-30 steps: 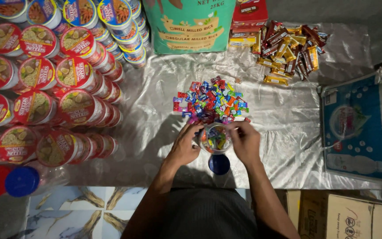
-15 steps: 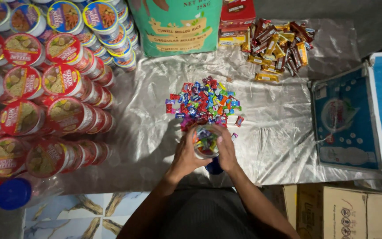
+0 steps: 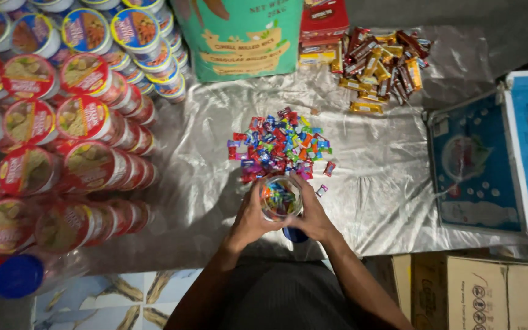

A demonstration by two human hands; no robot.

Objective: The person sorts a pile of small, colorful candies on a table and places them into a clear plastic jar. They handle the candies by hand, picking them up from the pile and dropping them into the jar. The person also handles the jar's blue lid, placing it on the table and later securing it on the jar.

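Clear jar [image 3: 281, 197] of sweets, now cupped between left hand [image 3: 250, 217] and right hand [image 3: 313, 215], fingers wrapped on its sides instead of picking at the rim, just below the sweet pile [image 3: 279, 145] on foil sheet [image 3: 380, 177].

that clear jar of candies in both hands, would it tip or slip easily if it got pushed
Probably fairly steady: the clear jar looks short and wide, with wrapped candies weighing it down. Its smooth wall may slip, though the left hand and right hand cup it. Open-topped, so tipping would likely spill candies.
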